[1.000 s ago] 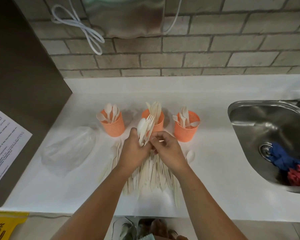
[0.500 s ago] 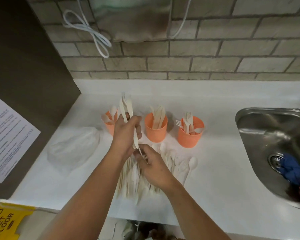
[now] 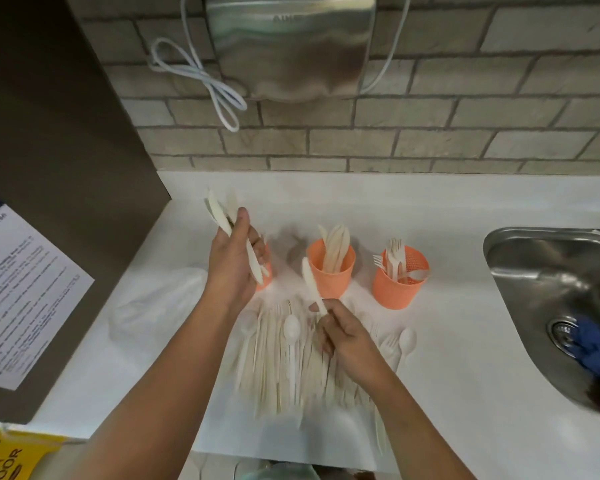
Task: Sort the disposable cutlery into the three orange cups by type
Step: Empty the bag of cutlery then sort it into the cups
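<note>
**L hand [image 3: 231,268] & R hand [image 3: 349,337]: both gripping cutlery above the counter pile**

1. L hand: raised. Fingers and thumb are curled round a bundle [image 3: 219,213] of pale pcs, tips up. They look like knives, but blurred. The hand sits in front of the left cup [image 3: 264,285] and hides most of it; contents can't be told.
2. R hand: lower, over the pile. Thumb and fingers pinch the handle of a single knife [image 3: 309,282], blade up, tilted a bit to the L, just in front of the middle cup [image 3: 331,285].
3. Pile [image 3: 278,368]: unsorted cutlery fanned on the white counter [image 3: 465,393] betw. the two forearms. One spoon [image 3: 291,332] lies on top; a loose spoon [image 3: 407,341] lies at the R edge.
4. Middle cup: upright, holds knives. Right cup [image 3: 397,292]: upright, holds forks, with one pc lying across the rim.
5. Misc.: a clear plastic bag [image 3: 156,303] sits L of the pile. A steel sink [image 3: 541,268] is at far R with a blue cloth [image 3: 596,348] inside. A hand dryer [image 3: 291,46] is on the brick wall, with a white cable [image 3: 201,74] looped beside it.
</note>
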The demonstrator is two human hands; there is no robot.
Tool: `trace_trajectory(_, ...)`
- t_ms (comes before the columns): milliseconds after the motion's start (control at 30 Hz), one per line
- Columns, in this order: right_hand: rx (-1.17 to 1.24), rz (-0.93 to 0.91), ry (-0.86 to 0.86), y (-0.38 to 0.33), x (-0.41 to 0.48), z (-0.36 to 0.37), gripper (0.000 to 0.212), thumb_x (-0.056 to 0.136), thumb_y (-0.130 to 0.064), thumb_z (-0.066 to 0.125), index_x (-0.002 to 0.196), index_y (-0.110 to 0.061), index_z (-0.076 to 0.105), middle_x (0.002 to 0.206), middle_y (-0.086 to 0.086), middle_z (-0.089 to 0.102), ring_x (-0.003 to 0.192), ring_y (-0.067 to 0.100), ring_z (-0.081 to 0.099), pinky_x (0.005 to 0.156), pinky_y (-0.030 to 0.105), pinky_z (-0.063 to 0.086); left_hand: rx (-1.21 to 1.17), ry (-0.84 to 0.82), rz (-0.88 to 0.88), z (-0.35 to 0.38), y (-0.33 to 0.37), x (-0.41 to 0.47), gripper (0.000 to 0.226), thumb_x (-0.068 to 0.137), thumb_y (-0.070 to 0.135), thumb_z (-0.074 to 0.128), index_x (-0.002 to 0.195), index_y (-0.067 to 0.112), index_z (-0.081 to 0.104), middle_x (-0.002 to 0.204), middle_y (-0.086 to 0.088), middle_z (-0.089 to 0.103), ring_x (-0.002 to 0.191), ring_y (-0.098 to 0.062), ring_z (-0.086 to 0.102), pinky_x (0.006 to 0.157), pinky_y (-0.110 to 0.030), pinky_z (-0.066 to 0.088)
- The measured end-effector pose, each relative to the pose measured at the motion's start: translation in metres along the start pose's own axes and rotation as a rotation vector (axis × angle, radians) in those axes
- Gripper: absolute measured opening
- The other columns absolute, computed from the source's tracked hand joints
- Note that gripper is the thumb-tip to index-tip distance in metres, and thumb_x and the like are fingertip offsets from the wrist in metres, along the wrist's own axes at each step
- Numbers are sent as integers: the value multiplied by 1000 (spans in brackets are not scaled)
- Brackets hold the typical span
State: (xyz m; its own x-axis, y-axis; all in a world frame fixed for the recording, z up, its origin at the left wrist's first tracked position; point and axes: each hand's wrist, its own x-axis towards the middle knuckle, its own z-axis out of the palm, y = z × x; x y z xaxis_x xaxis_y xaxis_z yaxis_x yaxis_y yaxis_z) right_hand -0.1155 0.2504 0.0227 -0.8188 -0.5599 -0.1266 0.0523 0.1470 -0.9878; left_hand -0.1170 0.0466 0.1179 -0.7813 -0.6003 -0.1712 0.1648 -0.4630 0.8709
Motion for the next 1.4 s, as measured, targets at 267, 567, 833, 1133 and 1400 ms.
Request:
trace_trajectory(267,174,-47,292,-32,18,4,23,110,-18,40,115,-23,62,72,0,48,60,18,39,54,31,36,169,-183,-298,-28,-32,-32,16,105,36,59,100,21,59,77,2,55,52,-9,34,42,-21,28)
trace_trajectory(567,-95,-247,589,-66,54,14,19,99,-12,58,103,-25,70,103,1,70,96,11,67,83,20,51,192,-320,-402,-49,-35,-33,19,101,17,58,104,8,75,81,1,57,56,-12,47,47,-23,36)
trace_trajectory(833,-614,-200,640,-72,90,-2,20,94,-11,59,113,-7,63,101,7,69,91,26,65,73,28,46,290,-335,-265,-60,-26,-21,21,97,30,69,112,22,80,87,4,66,57,-9,35,44,-21,23)
trace_trajectory(1133,-149,-101,322,-78,65,46,9,99,-14,59,97,-15,68,87,2,70,75,10,66,71,20,50,335,-379,-308,-60,-32,-11,29,88,44,72,92,15,76,66,-1,44,52,-10,27,46,-25,18)
trace_trajectory(1400,-102,-150,614,-84,84,22,19,94,-23,64,76,-19,60,66,10,64,61,30,62,63,42,54,380,-353,-354,-55,-38,0,33,94,51,67,113,27,79,88,-8,58,56,-11,27,45,-21,22)
